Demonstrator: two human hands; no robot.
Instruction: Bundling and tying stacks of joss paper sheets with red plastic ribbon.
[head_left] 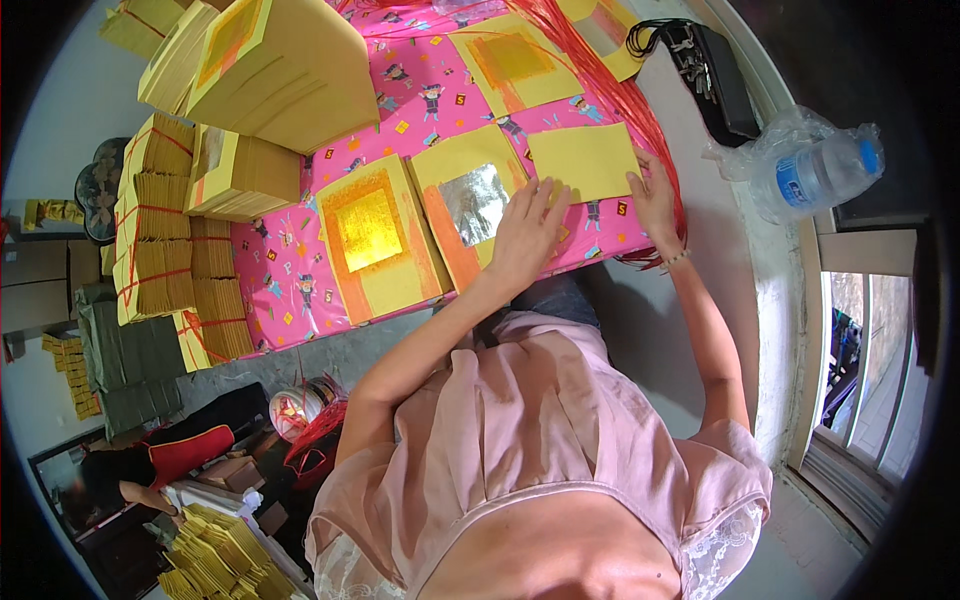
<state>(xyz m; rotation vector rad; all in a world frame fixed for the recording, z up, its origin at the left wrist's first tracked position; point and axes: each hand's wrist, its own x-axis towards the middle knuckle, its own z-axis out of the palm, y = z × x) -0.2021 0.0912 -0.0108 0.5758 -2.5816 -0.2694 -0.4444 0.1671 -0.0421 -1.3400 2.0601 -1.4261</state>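
Observation:
A plain yellow sheet of paper (583, 160), possibly folded, lies on the pink patterned tablecloth (285, 270). My left hand (528, 228) is open, its stretched fingertips touching the sheet's near left edge. Beneath its palm is part of a yellow paper stack with a silver foil square (473, 203). At the sheet's right edge rests my right hand (655, 200), open, with thumb and fingers apart along the edge. Left of the silver stack lies another with a gold foil square (368, 232). A further gold-foil paper (515, 60) lies beyond the plain sheet.
Tall yellow paper stacks (300, 85) and bundles tied with red string (155, 225) fill the table's left side. Red strings (640, 110) trail along its right edge. At right are a black case (715, 80) and a plastic bottle (820, 178). Another person (165, 460) bends at lower left.

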